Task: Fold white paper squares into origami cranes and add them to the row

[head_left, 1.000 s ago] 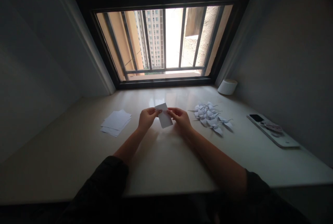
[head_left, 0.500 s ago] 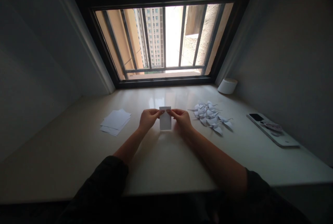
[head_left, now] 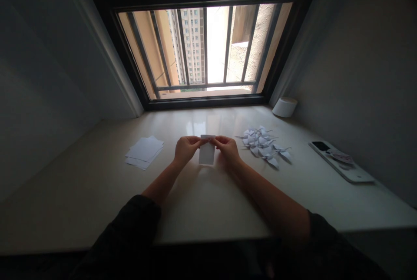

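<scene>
Between my hands is a small folded piece of white paper (head_left: 206, 154), a narrow upright rectangle with a strip across its top. My left hand (head_left: 187, 147) pinches its left side near the top, thumb and fingers together. On the opposite side my right hand (head_left: 228, 146) pinches it at about the same height. To the right of my right hand lies a cluster of several folded white paper cranes (head_left: 260, 143). Left of my left hand rests a small loose stack of white paper sheets (head_left: 145, 152).
A white phone (head_left: 361, 176) with a crumpled-looking item on it lies at the right. A white cylindrical object (head_left: 285, 107) stands by the window corner. The pale sill (head_left: 202, 210) ends at a front edge near me. A barred window (head_left: 208, 103) is behind.
The folded paper has tilted slightly, its top shifting a little right and its lower edge a touch down. My fingertips have moved slightly closer together on it. The other objects stay put.
</scene>
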`<action>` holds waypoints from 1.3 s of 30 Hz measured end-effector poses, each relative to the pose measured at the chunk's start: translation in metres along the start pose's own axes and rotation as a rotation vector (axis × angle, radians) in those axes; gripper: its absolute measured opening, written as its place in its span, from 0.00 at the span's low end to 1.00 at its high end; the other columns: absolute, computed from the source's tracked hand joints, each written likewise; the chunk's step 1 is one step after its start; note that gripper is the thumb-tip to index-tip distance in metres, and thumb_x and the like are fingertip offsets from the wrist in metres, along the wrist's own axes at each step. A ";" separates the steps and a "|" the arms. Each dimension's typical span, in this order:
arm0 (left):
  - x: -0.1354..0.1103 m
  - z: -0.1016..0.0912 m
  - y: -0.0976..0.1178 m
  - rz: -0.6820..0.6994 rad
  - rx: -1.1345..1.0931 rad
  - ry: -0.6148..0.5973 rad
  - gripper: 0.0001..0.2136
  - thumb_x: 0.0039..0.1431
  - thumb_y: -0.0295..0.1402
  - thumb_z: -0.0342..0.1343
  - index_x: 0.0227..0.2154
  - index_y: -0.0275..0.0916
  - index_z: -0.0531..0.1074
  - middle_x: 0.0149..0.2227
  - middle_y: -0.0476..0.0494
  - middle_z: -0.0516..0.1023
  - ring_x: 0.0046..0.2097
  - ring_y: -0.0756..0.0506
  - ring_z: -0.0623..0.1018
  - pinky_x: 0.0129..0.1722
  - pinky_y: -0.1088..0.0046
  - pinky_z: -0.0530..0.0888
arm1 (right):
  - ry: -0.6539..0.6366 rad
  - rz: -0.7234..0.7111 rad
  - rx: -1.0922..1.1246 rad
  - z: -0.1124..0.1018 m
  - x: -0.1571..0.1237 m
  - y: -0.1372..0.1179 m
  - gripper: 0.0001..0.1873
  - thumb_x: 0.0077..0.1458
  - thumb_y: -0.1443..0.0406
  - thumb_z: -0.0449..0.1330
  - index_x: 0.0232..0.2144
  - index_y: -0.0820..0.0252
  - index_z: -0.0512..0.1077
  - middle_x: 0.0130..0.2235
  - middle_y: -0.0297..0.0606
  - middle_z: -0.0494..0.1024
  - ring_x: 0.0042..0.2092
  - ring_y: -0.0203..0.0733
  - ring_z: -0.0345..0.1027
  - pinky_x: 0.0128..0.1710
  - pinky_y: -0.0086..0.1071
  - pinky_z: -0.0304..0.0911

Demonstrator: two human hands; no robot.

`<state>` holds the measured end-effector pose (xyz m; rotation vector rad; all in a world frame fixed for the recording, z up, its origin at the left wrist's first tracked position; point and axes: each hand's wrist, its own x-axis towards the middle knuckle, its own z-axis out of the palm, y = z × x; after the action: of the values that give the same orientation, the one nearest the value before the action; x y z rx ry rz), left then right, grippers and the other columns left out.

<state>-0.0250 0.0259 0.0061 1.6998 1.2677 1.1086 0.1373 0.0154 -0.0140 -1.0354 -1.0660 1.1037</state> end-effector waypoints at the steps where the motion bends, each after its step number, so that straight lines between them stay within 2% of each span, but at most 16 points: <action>1: 0.000 0.000 0.001 -0.005 0.006 -0.005 0.15 0.45 0.45 0.61 0.30 0.39 0.79 0.28 0.44 0.81 0.32 0.44 0.78 0.29 0.74 0.69 | 0.006 0.006 0.000 0.000 0.000 -0.001 0.15 0.36 0.55 0.68 0.25 0.60 0.78 0.27 0.37 0.79 0.30 0.39 0.68 0.30 0.31 0.58; 10: 0.002 0.000 0.005 -0.038 -0.120 -0.053 0.14 0.41 0.44 0.63 0.26 0.37 0.79 0.26 0.44 0.80 0.29 0.45 0.76 0.30 0.73 0.70 | 0.065 0.081 0.017 0.001 -0.001 -0.006 0.15 0.35 0.53 0.67 0.22 0.59 0.78 0.24 0.36 0.77 0.28 0.36 0.64 0.28 0.31 0.55; 16: 0.004 0.000 0.006 -0.066 -0.210 -0.119 0.14 0.40 0.43 0.64 0.25 0.37 0.79 0.27 0.43 0.80 0.28 0.46 0.76 0.29 0.73 0.70 | 0.036 0.089 0.030 -0.002 0.001 -0.007 0.15 0.37 0.52 0.66 0.18 0.59 0.74 0.21 0.34 0.73 0.26 0.36 0.63 0.27 0.31 0.55; 24: 0.005 0.002 0.005 -0.096 -0.260 -0.145 0.13 0.39 0.42 0.65 0.20 0.36 0.75 0.22 0.46 0.77 0.25 0.49 0.73 0.27 0.75 0.68 | 0.032 0.128 0.119 -0.003 0.004 -0.001 0.17 0.36 0.52 0.66 0.15 0.60 0.72 0.19 0.35 0.71 0.23 0.35 0.61 0.26 0.31 0.55; 27: 0.006 0.002 0.003 -0.085 -0.251 -0.107 0.14 0.39 0.43 0.65 0.18 0.36 0.74 0.21 0.47 0.76 0.25 0.49 0.72 0.27 0.75 0.67 | 0.010 0.123 0.111 -0.004 0.005 0.001 0.19 0.38 0.49 0.64 0.19 0.61 0.74 0.22 0.36 0.73 0.24 0.34 0.62 0.24 0.30 0.54; 33: 0.005 0.003 0.003 -0.042 -0.225 0.036 0.16 0.41 0.46 0.62 0.18 0.36 0.72 0.20 0.48 0.73 0.25 0.50 0.72 0.27 0.75 0.67 | -0.144 0.118 -0.077 -0.007 0.006 0.006 0.21 0.38 0.48 0.64 0.23 0.61 0.77 0.24 0.37 0.75 0.25 0.35 0.64 0.26 0.29 0.55; 39: 0.000 0.006 0.009 -0.034 -0.148 0.076 0.16 0.43 0.46 0.61 0.17 0.38 0.70 0.19 0.51 0.70 0.25 0.51 0.70 0.25 0.76 0.66 | -0.081 0.021 -0.164 -0.004 0.001 0.001 0.20 0.40 0.49 0.63 0.22 0.61 0.77 0.23 0.36 0.76 0.25 0.36 0.64 0.26 0.29 0.55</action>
<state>-0.0164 0.0237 0.0126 1.5337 1.2248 1.2262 0.1411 0.0159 -0.0151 -1.1416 -1.2292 1.0962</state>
